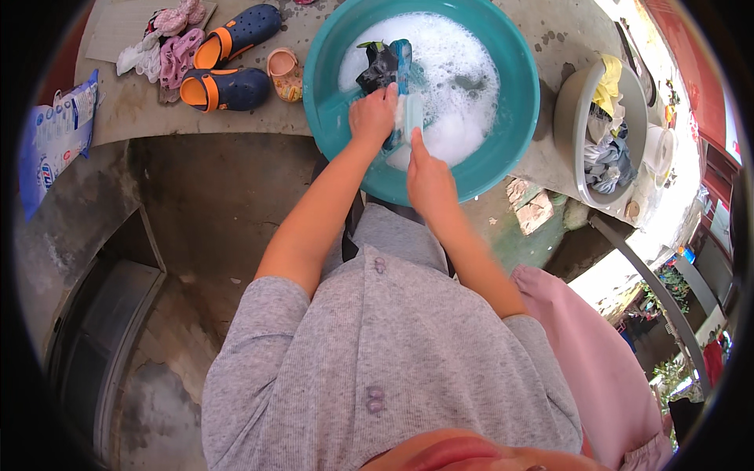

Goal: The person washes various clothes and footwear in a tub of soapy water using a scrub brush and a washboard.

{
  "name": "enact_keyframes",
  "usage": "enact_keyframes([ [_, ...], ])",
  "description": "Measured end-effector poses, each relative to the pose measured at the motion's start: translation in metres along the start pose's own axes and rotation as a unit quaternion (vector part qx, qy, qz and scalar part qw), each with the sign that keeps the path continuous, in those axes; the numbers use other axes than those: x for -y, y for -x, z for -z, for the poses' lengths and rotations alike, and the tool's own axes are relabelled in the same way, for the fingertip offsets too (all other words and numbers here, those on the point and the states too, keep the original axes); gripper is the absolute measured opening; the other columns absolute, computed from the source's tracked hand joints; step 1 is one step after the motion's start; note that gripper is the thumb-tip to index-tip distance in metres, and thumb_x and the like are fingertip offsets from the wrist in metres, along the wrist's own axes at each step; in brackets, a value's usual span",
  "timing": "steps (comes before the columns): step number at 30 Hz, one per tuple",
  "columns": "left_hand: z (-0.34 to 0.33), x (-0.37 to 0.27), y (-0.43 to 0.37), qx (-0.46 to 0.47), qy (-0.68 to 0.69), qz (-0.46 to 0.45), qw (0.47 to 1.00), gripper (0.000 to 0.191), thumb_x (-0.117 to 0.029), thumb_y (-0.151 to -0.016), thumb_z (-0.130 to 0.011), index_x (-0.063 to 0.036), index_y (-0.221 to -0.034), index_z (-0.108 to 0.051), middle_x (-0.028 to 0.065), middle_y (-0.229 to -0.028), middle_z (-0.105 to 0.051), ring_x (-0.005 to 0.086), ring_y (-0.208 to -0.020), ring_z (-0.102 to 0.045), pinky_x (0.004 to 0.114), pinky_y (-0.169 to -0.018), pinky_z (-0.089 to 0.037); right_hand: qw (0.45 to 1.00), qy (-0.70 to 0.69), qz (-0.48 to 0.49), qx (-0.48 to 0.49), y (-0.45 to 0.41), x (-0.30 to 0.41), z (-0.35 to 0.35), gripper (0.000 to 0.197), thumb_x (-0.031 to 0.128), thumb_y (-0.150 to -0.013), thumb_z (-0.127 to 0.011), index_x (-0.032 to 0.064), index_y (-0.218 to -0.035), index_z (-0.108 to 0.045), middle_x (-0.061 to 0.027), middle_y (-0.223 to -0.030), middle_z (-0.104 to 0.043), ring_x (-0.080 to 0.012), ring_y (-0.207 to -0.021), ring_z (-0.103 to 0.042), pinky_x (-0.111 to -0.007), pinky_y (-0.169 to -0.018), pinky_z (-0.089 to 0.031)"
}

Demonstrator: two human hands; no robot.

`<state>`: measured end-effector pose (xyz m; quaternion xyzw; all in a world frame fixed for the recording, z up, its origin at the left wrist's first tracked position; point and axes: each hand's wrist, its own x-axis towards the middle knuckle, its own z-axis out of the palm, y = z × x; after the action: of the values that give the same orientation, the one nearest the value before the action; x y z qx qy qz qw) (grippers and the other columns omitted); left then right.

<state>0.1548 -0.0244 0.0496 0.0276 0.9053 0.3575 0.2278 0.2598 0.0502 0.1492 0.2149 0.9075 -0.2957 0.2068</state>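
Observation:
A round teal plastic basin [512, 118] holds water under white suds [453, 70]. In it, my left hand [374, 115] grips a dark shoe [377, 66] with a bright green tab and a blue sole edge [402, 59]. My right hand [432, 179] is closed around a pale blue scrub brush [414, 112]. Its bristles face left, against the side of the shoe near my left fingers. My left hand hides part of the shoe, so I cannot tell its exact type.
Left of the basin lie navy clogs with orange lining [230, 88], a small pink clog [285, 73] and pink and white fabric items [174, 53]. A blue-and-white printed packet [62, 138] rests at the ledge's left. A grey tub [568, 115] of clothes leans at right. Below it lies a broken block [530, 206].

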Motion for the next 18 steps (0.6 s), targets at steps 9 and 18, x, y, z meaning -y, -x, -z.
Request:
enact_keyframes([
  [9,0.001,0.004,0.001,-0.007,-0.051,0.015,0.999,0.046,-0.038,-0.091,-0.037,-0.0060,-0.077,-0.067,0.0212,-0.077,-0.064,0.0393,-0.074,-0.060,0.048,-0.077,-0.044,0.998,0.034,0.020,0.057,0.050,0.005,-0.005,0.049,0.007,-0.086,-0.043,0.0025,-0.134,-0.035,-0.0234,-0.068,-0.058,-0.0411,-0.062,-0.057,-0.051,-0.058,-0.044],
  [18,0.004,0.004,0.001,0.010,-0.006,0.026,1.000,0.048,-0.041,-0.091,-0.035,-0.0058,-0.079,-0.065,0.0229,-0.081,-0.061,0.0432,-0.079,-0.057,0.050,-0.072,-0.043,0.998,0.052,0.027,0.034,0.029,0.001,-0.006,0.058,0.009,-0.083,-0.046,0.0010,-0.138,-0.027,-0.0214,-0.072,-0.059,-0.0398,-0.063,-0.060,-0.050,-0.057,-0.046],
])
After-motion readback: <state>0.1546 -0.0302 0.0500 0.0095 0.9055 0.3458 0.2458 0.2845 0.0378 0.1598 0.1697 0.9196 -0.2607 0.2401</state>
